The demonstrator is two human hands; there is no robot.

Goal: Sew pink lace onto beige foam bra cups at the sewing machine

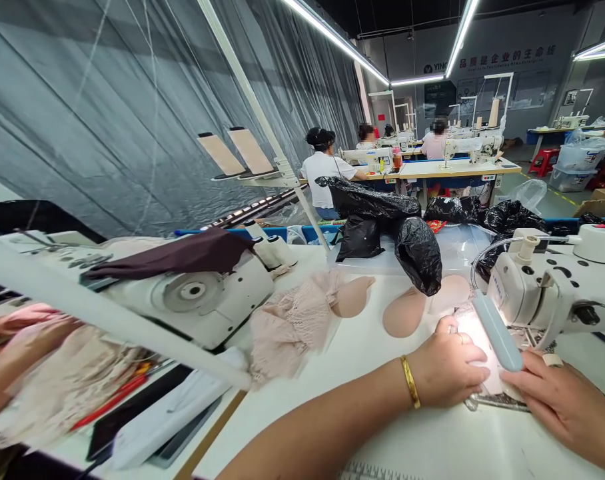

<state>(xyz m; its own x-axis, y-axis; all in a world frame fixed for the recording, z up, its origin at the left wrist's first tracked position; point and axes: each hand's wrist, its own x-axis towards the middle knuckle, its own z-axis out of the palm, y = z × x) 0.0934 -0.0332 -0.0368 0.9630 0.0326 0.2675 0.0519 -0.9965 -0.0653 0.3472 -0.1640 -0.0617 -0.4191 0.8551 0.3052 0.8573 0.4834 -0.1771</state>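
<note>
Beneath the sewing machine [520, 287] at right lies a pale pink bra piece [405, 315], its beige cups spreading left over the white table. My left hand [450, 367], with a gold bangle and a ring, has its fingers curled onto the brightly lit fabric left of the needle area. On the other side, my right hand [565, 397] grips the fabric's near right edge between thumb and fingers; a pale band circles one finger. A grey lamp [500, 333] hangs between my hands and hides the needle. Pink lace with another cup [297, 320] lies further left.
A second sewing machine [202, 293] with dark cloth [177, 255] stands left, beside a slanting white pole [132, 320]. A co-worker's hands [37, 333] hold lace there. Black plastic bags [417, 253] lie behind my table. People sit at machines further back.
</note>
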